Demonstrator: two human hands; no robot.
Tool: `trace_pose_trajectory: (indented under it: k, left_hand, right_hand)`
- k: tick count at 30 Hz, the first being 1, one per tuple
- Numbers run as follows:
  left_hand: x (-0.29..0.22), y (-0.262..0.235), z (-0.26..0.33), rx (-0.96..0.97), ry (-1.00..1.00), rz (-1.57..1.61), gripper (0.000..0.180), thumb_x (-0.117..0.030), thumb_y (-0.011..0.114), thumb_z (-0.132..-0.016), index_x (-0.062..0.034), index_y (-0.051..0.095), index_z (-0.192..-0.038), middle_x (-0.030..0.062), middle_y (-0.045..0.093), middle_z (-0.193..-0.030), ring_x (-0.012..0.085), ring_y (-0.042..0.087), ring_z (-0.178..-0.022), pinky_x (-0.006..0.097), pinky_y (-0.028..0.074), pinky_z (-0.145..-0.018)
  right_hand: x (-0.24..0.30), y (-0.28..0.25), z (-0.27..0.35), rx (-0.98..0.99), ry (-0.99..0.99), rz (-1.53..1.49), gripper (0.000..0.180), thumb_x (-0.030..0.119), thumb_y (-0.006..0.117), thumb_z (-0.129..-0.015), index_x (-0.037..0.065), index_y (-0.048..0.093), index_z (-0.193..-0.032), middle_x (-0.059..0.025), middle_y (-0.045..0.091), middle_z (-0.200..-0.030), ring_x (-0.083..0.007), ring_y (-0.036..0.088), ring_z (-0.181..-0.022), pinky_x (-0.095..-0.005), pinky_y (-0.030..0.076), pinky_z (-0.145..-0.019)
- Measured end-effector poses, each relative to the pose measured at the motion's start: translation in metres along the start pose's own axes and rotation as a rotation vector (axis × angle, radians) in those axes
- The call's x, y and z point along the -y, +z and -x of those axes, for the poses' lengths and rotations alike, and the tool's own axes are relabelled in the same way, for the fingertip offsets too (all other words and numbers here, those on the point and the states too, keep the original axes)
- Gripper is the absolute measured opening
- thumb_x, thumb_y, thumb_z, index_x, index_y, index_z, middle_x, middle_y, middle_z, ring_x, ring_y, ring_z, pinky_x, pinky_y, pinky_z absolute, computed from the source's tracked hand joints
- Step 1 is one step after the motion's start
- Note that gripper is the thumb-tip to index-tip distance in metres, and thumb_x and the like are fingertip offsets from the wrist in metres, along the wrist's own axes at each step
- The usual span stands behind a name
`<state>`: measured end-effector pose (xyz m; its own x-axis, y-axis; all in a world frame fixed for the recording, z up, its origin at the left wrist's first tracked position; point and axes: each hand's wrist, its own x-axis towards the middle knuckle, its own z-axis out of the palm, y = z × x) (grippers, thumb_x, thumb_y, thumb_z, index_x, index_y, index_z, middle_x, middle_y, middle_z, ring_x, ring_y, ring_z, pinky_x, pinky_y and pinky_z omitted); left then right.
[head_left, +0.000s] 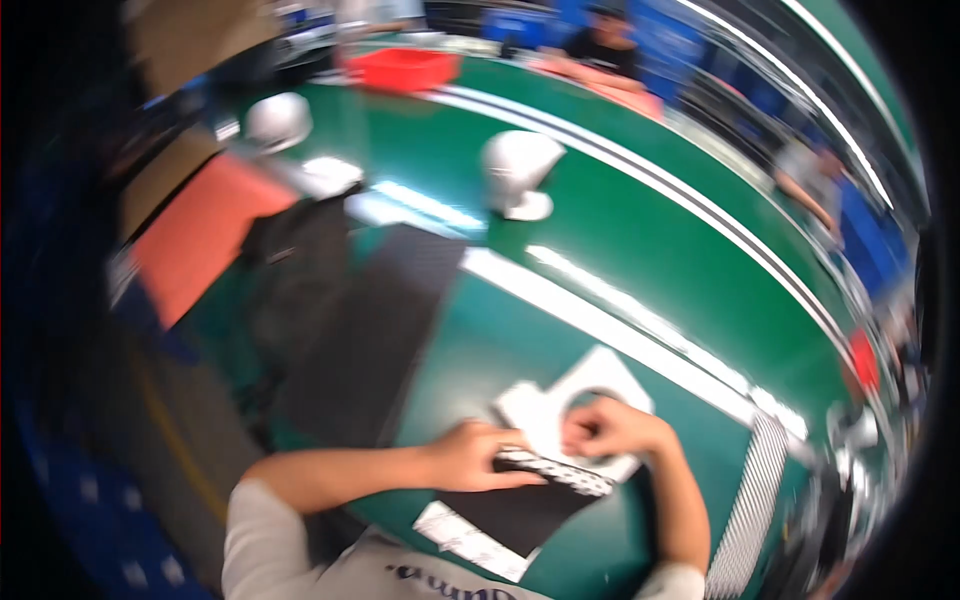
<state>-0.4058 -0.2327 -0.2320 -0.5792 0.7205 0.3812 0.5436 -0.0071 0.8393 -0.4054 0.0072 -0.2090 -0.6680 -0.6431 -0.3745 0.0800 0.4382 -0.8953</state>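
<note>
Two hands: left hand [475, 455] flat on one black sheet [525, 505]; right hand [605, 428] fingers curled, hold unclear.

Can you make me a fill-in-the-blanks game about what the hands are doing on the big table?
1. The table top is mostly ____ in colour.
2. The left hand presses on a ____ dotted strip.
3. The right hand rests on a white ____ piece.
4. Farther back stand two white ____ forms.

Missing words: green; black; flat; head

Black fabric piece [520, 510] with white-dotted edge, flat on green table beside white cut-out sheet [570, 405].
</note>
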Motion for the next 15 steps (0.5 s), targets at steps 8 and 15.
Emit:
trace_pose_trajectory:
  k: [8,15]
  left_hand:
    - [-0.015,-0.013,0.011,-0.036,-0.172,-0.051,0.022,-0.009,0.073,-0.056,-0.0008,0.055,-0.066,0.0071,0.058,-0.06,0.0143,0.056,-0.054,0.025,0.043,-0.056]
    - [-0.031,-0.001,-0.002,0.078,-0.333,0.039,0.017,0.001,0.067,-0.066,0.0018,0.057,-0.079,0.0013,0.057,-0.07,0.0073,0.051,-0.064,0.022,0.043,-0.061]
  right_hand:
    - [0.009,0.002,-0.019,0.091,-0.131,0.008,0.018,0.015,0.062,-0.071,-0.003,0.058,-0.071,-0.003,0.056,-0.057,-0.008,0.05,-0.046,-0.0222,0.039,-0.042]
    - [-0.003,0.003,-0.001,0.095,-0.139,-0.023,0.019,0.015,0.061,-0.073,-0.004,0.058,-0.07,-0.006,0.057,-0.058,-0.0098,0.053,-0.048,-0.0218,0.041,-0.044]
